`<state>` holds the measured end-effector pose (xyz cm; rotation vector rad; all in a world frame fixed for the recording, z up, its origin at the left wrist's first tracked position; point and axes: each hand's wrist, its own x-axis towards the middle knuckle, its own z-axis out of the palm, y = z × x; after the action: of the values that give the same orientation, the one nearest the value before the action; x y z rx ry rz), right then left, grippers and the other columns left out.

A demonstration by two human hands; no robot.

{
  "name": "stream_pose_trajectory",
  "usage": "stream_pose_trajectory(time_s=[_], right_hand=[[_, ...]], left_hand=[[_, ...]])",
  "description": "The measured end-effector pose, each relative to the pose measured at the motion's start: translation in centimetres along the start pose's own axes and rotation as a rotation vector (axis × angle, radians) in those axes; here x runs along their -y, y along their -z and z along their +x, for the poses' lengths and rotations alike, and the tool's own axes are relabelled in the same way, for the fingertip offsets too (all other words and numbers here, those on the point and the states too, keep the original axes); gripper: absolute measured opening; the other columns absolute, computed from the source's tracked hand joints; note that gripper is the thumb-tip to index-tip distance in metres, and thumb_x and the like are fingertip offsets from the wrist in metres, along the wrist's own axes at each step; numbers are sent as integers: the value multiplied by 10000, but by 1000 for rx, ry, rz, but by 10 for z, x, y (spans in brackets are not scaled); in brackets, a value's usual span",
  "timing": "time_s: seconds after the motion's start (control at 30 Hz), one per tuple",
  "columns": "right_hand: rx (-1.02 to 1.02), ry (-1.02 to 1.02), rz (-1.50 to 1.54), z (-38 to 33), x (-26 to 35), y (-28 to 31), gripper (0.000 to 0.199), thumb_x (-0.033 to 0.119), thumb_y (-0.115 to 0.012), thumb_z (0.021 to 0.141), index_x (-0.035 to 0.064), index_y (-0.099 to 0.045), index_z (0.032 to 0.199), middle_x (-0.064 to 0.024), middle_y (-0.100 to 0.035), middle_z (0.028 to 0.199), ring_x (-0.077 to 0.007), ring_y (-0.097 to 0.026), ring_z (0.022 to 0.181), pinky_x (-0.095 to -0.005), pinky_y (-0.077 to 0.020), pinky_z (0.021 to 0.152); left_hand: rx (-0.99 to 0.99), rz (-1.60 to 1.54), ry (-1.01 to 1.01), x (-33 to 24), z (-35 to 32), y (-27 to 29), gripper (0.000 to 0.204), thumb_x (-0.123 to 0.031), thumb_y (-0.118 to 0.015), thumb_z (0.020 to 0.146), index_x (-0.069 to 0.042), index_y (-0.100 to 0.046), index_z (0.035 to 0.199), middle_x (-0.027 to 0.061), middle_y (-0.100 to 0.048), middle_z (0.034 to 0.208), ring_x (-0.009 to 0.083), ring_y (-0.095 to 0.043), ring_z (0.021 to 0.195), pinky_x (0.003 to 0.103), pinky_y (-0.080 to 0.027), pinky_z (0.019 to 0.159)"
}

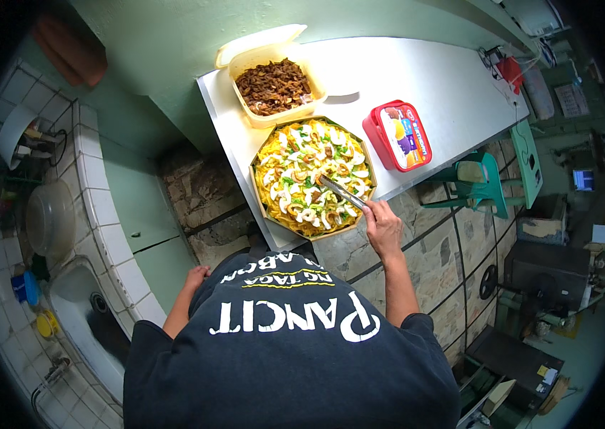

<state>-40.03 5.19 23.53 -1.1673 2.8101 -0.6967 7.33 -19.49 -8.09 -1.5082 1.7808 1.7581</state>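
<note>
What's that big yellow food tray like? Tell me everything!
The tray is eight-sided, with low tan walls that look like cardboard. It is filled with yellow, stringy-looking food, topped with white slices that look like egg, green bits and brown pieces. It lies flat and uncovered at the near end of the white table, close to a plastic box. Metal-looking tongs in the right hand reach over its middle; whether the tips touch is hard to tell.

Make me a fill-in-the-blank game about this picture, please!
1. The person's ____ hand holds metal tongs.
2. The tray has ____ straight sides.
3. The closed tub beside the tray is ____.
4. On the dark shirt, the biggest letters are ____.

Missing words: right; eight; red; white.
</note>
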Motion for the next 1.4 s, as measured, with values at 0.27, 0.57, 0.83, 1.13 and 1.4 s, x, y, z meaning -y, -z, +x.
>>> stream_pose_trajectory(time_s=[0.27, 0.57, 0.83, 1.13, 1.4], right_hand=[[-55, -143, 320, 35, -11, 22, 190, 169, -596, 922, 2, -676, 967, -142, -652, 840, -274, -649, 772, -345, -492, 698], [18, 65, -173, 218, 19, -40, 263, 298, -534, 934, 78, -670, 987, -157, -670, 942, -350, -647, 894, -451, -497, 779], [-13, 172, -510, 280, 42, -91, 293, 341, -513, 937, 99, -645, 1035, -122, -657, 1079, -366, -659, 909, -500, -521, 776], [34, 55, -250, 256, 43, -30, 269, 327, -533, 933, 108, -686, 966, -145, -690, 925, -361, -665, 849, -456, -502, 792], [78, 69, -143, 246, 44, -41, 287, 348, -529, 934, 131, -702, 1005, -152, -685, 966, -360, -658, 888, -461, -491, 819]], left_hand=[[12, 229, -282, 20, 10, 3, 287, -284, -594, 907, -46, -703, 1026, 53, -690, 826, 162, -590, 689, 307, -468, 652], [-1, 217, -406, 30, 8, -15, 313, -275, -566, 924, -44, -674, 1105, 80, -700, 882, 175, -614, 759, 311, -486, 685], [-41, 147, -198, 48, -35, -17, 306, -230, -572, 920, -10, -656, 1116, 79, -696, 902, 175, -634, 807, 315, -492, 717], [-94, 642, -416, 68, -31, -22, 271, -257, -551, 917, -26, -674, 988, 100, -678, 847, 212, -633, 769, 343, -497, 737], [6, 46, 2, 15, -10, -7, 303, -327, -548, 922, -115, -640, 1119, 31, -659, 920, 154, -560, 656, 324, -461, 582]])
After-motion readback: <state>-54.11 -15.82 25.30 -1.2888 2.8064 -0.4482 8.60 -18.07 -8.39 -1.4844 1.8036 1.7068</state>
